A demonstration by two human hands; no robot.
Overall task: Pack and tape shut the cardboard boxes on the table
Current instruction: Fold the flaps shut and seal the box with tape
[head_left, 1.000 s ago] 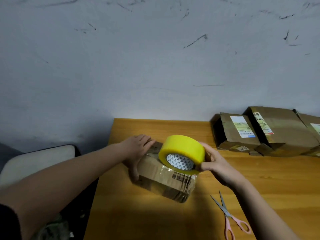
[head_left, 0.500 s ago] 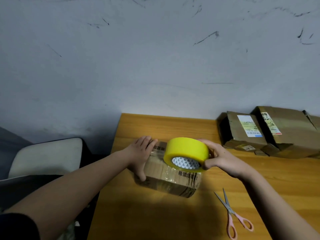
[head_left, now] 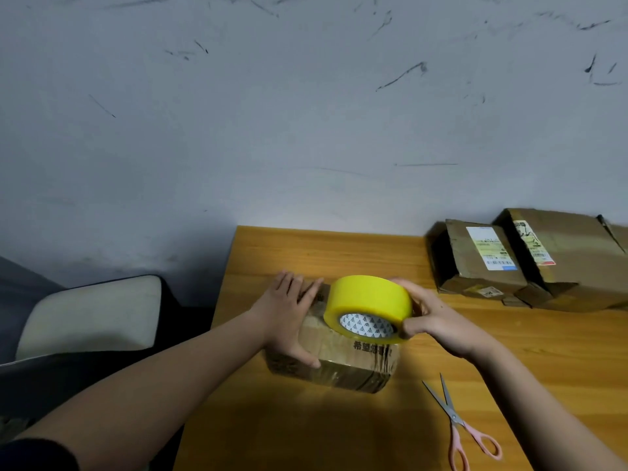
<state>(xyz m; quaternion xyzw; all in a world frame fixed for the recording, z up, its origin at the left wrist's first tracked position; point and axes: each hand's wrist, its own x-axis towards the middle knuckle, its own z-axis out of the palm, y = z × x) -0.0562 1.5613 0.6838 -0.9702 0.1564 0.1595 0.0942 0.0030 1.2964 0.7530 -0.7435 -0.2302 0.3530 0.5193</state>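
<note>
A small cardboard box (head_left: 343, 363), wrapped in clear tape, lies on the wooden table (head_left: 306, 253). My left hand (head_left: 289, 314) rests flat on its left top, fingers straight and thumb down the near side. My right hand (head_left: 438, 321) grips a yellow tape roll (head_left: 368, 302) from the right and holds it on top of the box, with the roll's white core facing me.
Pink-handled scissors (head_left: 458, 426) lie on the table near the right front. Several flattened cardboard boxes (head_left: 530, 263) with labels lean at the back right against the grey wall. A chair with a pale cushion (head_left: 91, 314) stands left of the table.
The tilted box has come down flat onto the table. The tape roll has stayed on top of it, and both hands have kept their hold.
</note>
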